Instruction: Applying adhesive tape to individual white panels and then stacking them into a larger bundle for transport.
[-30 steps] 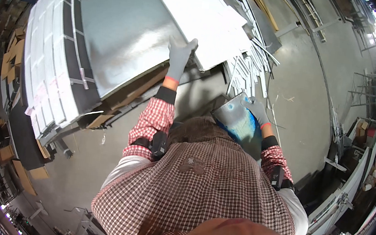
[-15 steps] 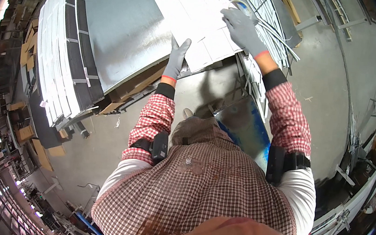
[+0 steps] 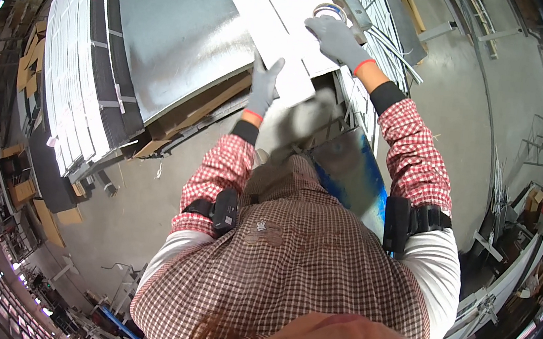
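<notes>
Long white panels point(image 3: 273, 17) lie side by side on the stack before me, and one strip juts out past the others toward me. My left hand point(image 3: 264, 89), in a grey glove, is at the left edge of that strip with thumb and fingers spread. Farther off and to the right, my gloved right hand point(image 3: 336, 40) is closed on a ring-shaped roll of tape point(image 3: 331, 11), just over the panels. Its fingertips are partly hidden by the back of the hand.
Left of the white panels lies a bare grey metal sheet point(image 3: 173, 29). Beyond it stands a bundle of strapped white panels point(image 3: 72, 57). Thin metal strips point(image 3: 385, 41) lie to the right. A blue-stained sheet point(image 3: 349, 172) is low by my legs.
The tape roll and my right hand have moved slightly left. My left hand has shifted a little right, and the white strip beside it sticks out nearer to me.
</notes>
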The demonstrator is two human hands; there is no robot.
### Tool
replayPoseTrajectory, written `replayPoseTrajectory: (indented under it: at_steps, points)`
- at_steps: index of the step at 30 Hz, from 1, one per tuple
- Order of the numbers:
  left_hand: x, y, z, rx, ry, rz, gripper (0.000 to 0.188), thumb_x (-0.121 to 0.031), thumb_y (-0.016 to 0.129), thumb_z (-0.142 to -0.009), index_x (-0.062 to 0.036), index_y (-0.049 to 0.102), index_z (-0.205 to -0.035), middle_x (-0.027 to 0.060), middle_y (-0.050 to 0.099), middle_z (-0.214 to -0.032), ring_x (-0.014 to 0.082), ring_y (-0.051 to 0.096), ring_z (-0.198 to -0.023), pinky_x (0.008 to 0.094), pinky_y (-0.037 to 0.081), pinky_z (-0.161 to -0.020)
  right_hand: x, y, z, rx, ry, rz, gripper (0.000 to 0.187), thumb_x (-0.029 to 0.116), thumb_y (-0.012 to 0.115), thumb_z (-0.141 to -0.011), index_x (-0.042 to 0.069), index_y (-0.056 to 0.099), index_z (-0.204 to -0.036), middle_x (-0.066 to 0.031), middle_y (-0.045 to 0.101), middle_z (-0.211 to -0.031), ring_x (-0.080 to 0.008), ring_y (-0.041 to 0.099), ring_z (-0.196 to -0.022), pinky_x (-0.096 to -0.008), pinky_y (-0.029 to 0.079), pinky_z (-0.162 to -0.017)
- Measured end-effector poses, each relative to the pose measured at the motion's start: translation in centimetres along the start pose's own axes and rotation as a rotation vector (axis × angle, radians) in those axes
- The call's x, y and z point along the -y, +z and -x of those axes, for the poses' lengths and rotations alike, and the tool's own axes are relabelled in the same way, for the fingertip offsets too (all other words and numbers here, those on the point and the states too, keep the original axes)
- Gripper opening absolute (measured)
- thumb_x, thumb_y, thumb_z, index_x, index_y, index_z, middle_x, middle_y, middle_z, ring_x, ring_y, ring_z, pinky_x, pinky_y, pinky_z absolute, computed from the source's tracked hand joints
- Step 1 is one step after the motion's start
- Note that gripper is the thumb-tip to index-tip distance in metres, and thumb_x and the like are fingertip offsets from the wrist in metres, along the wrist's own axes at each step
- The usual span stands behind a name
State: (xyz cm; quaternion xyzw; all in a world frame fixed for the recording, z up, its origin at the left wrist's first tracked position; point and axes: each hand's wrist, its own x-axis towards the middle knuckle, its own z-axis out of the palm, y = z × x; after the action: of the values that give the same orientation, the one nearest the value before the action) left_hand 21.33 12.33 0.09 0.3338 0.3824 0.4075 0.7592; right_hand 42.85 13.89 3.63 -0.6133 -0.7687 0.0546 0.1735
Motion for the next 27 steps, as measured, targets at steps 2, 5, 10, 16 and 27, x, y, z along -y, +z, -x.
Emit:
replayPoseTrajectory:
  at_steps: [2,5,10,16,27]
  points:
    - [2.6,1.6,5.1,-0.017,0.085,-0.062,0.076,-0.001,0.062,-0.081,-0.001,0.016,-0.142,0.0182,0.042,-0.131,0.0246,0.049,-0.116,0.0318,0.047,-0.092,-0.3,0.2,0.4,-0.021,0.013,0.036,0.023,0.005,0.045,-0.079,0.008,0.053,-0.1,-0.0109,0.063,-0.095,-0.0288,0.059,-0.093,-0.0415,0.047,-0.078]
    - [8.1,3.7,12.8,0.031,0.194,-0.144,0.06,-0.015,0.064,-0.084,-0.0025,0.031,-0.133,0.0123,0.045,-0.122,0.0217,0.046,-0.114,0.0326,0.04,-0.095,-0.9,0.0,0.8,-0.014,0.016,0.036,0.022,0.005,0.044,-0.081,0.008,0.053,-0.1,-0.0129,0.063,-0.097,-0.0297,0.06,-0.094,-0.0421,0.047,-0.078]
    - [6.5,4.5,16.3,0.134,-0.104,-0.264,0.057,-0.02,0.065,-0.083,-0.0027,0.034,-0.128,0.0114,0.047,-0.119,0.0206,0.049,-0.11,0.0333,0.045,-0.09,-1.6,-1.0,0.2,0.039,-0.025,0.161,0.037,0.002,0.047,-0.08,0.011,0.054,-0.116,-0.0167,0.062,-0.096,-0.0345,0.061,-0.089,-0.0448,0.047,-0.077]
    - [8.9,2.5,14.2,0.055,-0.064,-0.076,0.039,-0.008,0.067,-0.077,0.002,0.047,-0.109,0.013,0.057,-0.105,0.0189,0.059,-0.093,0.0298,0.053,-0.077,3.7,-9.4,2.0,0.041,0.053,0.081,0.019,0.008,0.049,-0.079,0.005,0.057,-0.096,-0.0188,0.061,-0.084,-0.0357,0.06,-0.081,-0.0436,0.047,-0.071]
    - [-5.8,2.5,20.2,0.347,0.017,-0.797,0.071,-0.005,0.068,-0.075,0.0041,0.034,-0.137,0.0053,0.056,-0.077,0.0087,0.054,-0.07,0.0235,0.045,-0.061,16.9,-10.5,14.1,0.55,-0.421,-0.645,0.04,0.008,0.051,-0.082,0.004,0.057,-0.121,-0.0156,0.066,-0.095,-0.0248,0.064,-0.083,-0.0335,0.049,-0.077]
